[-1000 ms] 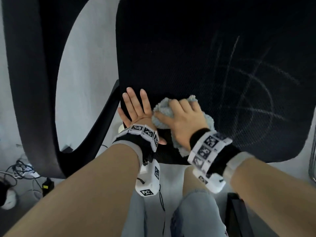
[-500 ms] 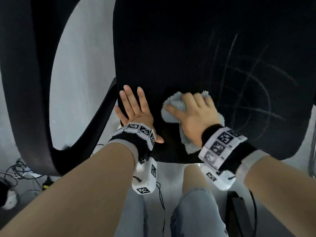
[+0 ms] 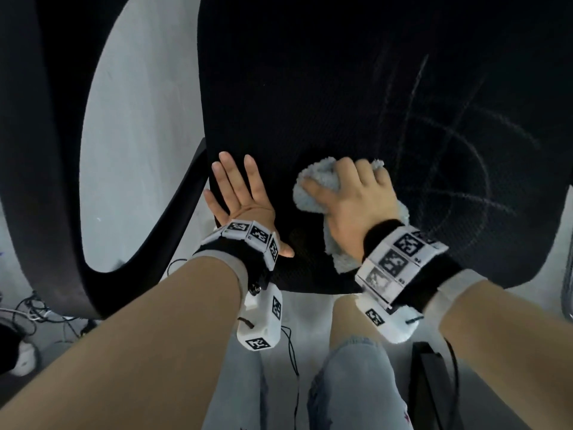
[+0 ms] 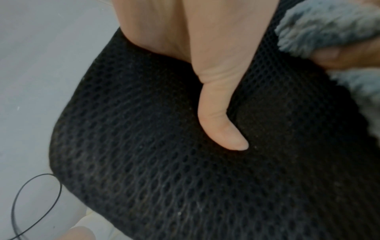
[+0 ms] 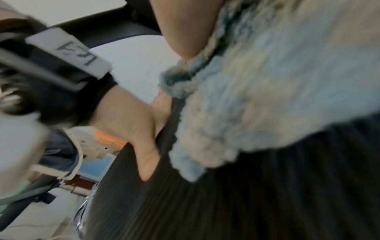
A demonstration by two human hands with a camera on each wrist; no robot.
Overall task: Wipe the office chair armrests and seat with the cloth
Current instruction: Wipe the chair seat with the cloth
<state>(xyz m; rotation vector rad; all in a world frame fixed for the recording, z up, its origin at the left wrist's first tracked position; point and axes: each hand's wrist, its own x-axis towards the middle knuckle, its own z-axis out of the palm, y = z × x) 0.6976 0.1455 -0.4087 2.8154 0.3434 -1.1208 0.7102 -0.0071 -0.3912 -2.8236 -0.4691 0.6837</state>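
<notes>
Since the earlier frames, the right hand had carried the cloth rightward across the seat, away from the left hand, which had kept its place near the seat's left front corner.

From the head view, the left hand lay flat on the mesh with its fingers straight and spread, holding nothing and seemingly steadying the chair. The right hand's fingers were curled over the bunched pale-blue cloth, pressing it onto the seat; some cloth showed beyond the fingertips and more trailed back under the wrist. Faint chalky lines marked the mesh just beyond the right fingers. An armrest curved well to the left of the left fingers.

From the left wrist view, the thumb lay stretched on the black mesh, gripping nothing, with the fluffy cloth just off to its side.

The right wrist view, blurred, showed the cloth bunched beneath the palm against the seat, with the left hand's thumb close beside it.

The step in hand looked like wiping the seat, with its front left part covered. The next move probably called for sweeping on toward the marked patch with firm downward pressure, keeping the cloth bunched under the fingers. Whether the armrests were already wiped could not be told.
</notes>
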